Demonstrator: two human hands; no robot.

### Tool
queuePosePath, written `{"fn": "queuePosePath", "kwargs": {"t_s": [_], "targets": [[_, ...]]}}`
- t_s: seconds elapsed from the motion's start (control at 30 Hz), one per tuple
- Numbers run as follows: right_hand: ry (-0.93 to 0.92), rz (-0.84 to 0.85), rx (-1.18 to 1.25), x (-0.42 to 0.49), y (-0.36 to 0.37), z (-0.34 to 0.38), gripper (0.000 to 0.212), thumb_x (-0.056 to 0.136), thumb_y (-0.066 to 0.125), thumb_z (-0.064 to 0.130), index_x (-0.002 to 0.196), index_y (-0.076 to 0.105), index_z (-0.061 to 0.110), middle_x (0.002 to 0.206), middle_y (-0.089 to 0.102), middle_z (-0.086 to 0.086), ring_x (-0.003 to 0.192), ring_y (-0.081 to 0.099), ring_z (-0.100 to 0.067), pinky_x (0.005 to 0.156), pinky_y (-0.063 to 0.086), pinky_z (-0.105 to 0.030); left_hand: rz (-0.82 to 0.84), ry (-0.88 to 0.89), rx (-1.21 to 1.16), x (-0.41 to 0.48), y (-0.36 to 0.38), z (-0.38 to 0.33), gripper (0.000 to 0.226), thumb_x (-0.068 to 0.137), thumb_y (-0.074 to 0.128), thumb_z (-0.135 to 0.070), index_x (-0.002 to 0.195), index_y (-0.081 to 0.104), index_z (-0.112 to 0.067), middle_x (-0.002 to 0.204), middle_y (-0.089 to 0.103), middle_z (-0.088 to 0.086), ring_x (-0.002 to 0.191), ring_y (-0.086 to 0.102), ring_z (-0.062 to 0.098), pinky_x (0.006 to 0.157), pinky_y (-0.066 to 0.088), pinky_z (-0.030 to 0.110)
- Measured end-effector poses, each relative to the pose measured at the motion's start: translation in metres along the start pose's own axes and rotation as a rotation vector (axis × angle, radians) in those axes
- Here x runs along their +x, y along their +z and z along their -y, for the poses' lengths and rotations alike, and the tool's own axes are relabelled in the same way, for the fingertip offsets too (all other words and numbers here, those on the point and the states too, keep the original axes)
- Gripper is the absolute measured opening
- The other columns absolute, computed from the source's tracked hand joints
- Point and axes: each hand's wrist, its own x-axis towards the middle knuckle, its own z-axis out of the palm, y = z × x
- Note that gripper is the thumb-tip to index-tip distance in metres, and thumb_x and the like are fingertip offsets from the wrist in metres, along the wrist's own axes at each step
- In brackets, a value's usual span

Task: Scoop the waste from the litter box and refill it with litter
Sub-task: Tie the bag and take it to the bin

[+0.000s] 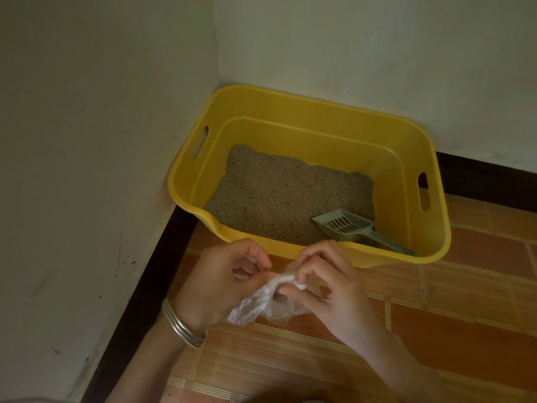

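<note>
Pale walls (87, 112) are meeting at a corner where the yellow litter box (319, 107) is sitting on the tiled floor (465, 315), holding litter (276, 193) and a grey scoop (343, 223). Just in front of it, my left hand (220, 283) and right hand (328, 289) are both pinching a crumpled clear plastic bag (255, 306).

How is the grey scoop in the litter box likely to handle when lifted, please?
The scoop looks like thin moulded plastic, so probably stiff and light. Its slotted pan should let loose litter fall through.
</note>
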Motion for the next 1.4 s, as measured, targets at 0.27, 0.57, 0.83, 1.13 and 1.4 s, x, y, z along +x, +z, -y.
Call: {"fn": "queuePosePath", "kwargs": {"t_s": [0.27,0.57,0.83,1.13,1.4], "targets": [[0.239,-0.03,0.149,-0.025,-0.003,-0.014,0.024,0.083,0.062,0.04,0.073,0.047,0.025,0.079,0.048,0.014,0.079,0.051,-0.01,0.073,0.038,-0.018,-0.208,0.265,0.514,-0.007,-0.009,0.032,0.007,0.079,0.052,-0.031,0.084,0.056,-0.031,0.078,0.059,-0.018,0.074,0.057,-0.001,0.063,0.048,0.019],[0.575,0.07,0.246,-0.066,-0.016,-0.033,0.022,0.082,0.059,0.05,0.069,0.055,0.033,0.065,0.055,0.011,0.065,0.053,-0.006,0.063,0.04,-0.012,-0.387,0.132,0.696,-0.014,-0.026,0.076,0.009,0.081,0.045,-0.024,0.08,0.053,-0.027,0.078,0.062,0.0,0.067,0.055,0.009,0.054,0.04,0.023],[0.617,0.101,0.232,-0.065,-0.025,-0.027,0.02,0.085,0.058,0.042,0.07,0.05,0.032,0.069,0.053,0.009,0.064,0.052,-0.009,0.06,0.042,-0.021,-0.287,0.093,0.634,-0.008,-0.028,0.069,0.008,0.08,0.044,-0.026,0.085,0.049,-0.03,0.083,0.058,-0.006,0.07,0.06,0.013,0.059,0.05,0.031],[0.195,0.208,0.146,0.004,-0.018,0.014,0.015,0.089,0.054,0.025,0.092,0.061,0.013,0.085,0.06,0.012,0.079,0.058,-0.002,0.07,0.047,-0.016,-0.126,0.104,0.198,0.001,-0.008,0.011,0.024,0.079,0.068,-0.002,0.082,0.053,-0.02,0.086,0.064,-0.01,0.078,0.063,0.005,0.073,0.049,0.016],[0.234,0.11,0.208,0.017,0.008,0.007,0.014,0.072,0.075,0.002,0.073,0.062,0.009,0.095,0.061,0.002,0.078,0.058,-0.008,0.065,0.039,-0.009,-0.047,0.156,0.065,0.001,0.008,0.005,0.018,0.075,0.065,-0.017,0.079,0.047,-0.016,0.079,0.064,-0.01,0.074,0.063,0.005,0.067,0.048,0.017]]}}
